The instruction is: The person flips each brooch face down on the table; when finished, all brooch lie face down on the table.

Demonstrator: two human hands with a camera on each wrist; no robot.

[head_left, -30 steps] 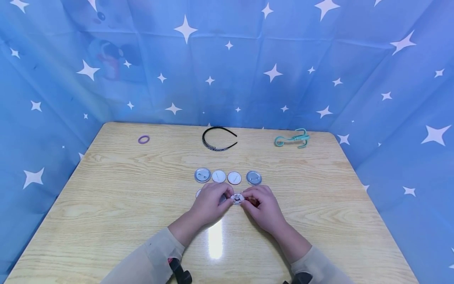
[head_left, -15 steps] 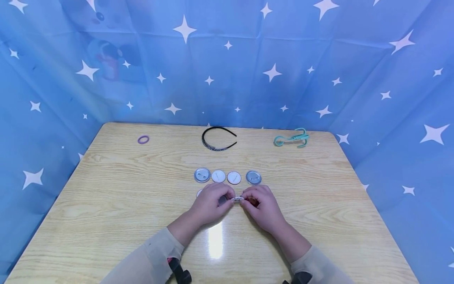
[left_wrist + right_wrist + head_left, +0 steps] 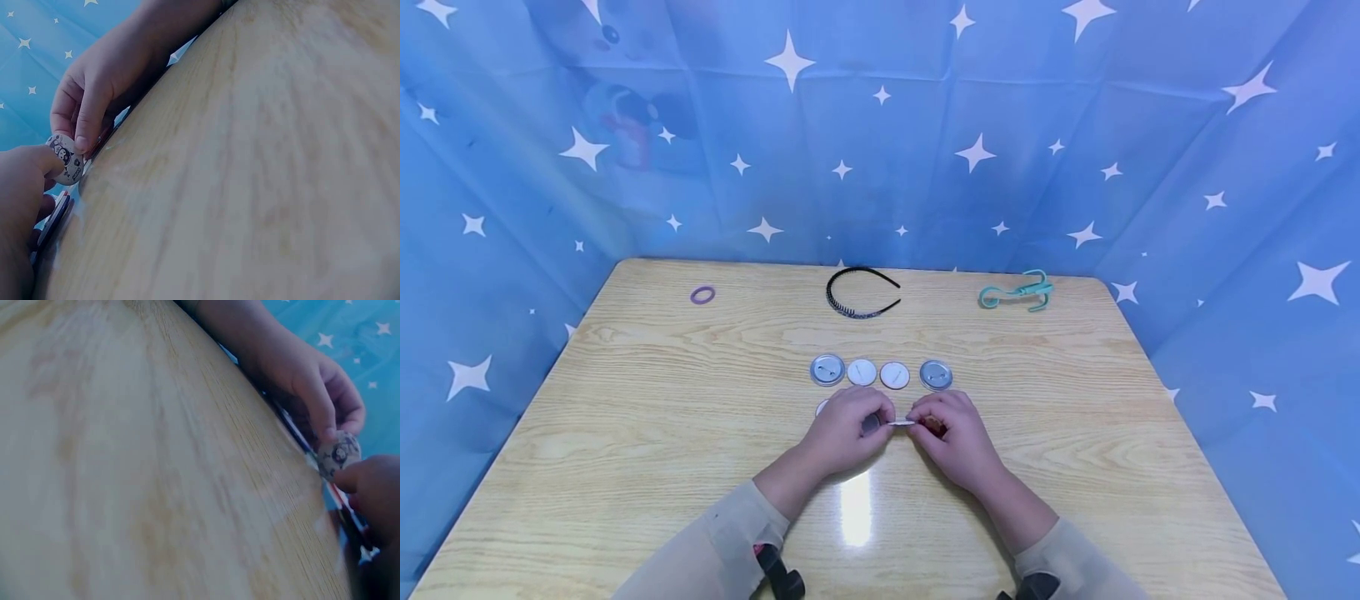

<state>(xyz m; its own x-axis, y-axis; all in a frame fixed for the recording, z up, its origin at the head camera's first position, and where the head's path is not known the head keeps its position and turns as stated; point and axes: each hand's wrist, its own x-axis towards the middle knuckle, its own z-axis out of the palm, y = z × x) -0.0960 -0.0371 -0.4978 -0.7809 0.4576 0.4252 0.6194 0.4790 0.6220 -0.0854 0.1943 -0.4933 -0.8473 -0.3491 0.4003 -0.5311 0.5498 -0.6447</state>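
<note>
A small round pin badge (image 3: 902, 422) with a dark cartoon print (image 3: 70, 164) on white is held between both hands, nearly edge-on in the head view. My left hand (image 3: 847, 423) pinches its left rim, and my right hand (image 3: 953, 433) pinches the right rim. Both wrist views show the printed face of the badge (image 3: 339, 454). Beneath the left hand a silver badge (image 3: 870, 424) shows in part, and a white one (image 3: 822, 407) peeks out behind that hand. Something reddish-brown (image 3: 935, 426) lies under the right fingers, mostly hidden.
Just beyond the hands is a row of badges lying pin side up: silver (image 3: 827, 369), white (image 3: 861, 372), white (image 3: 894, 375), silver (image 3: 936, 375). Along the table's far edge lie a purple ring (image 3: 703, 295), a black headband (image 3: 841, 307) and a turquoise hook-shaped item (image 3: 1018, 292).
The held badge has tilted from showing its printed face to lying nearly edge-on in the head view. Both hands have stayed almost in place, still pinching it.
</note>
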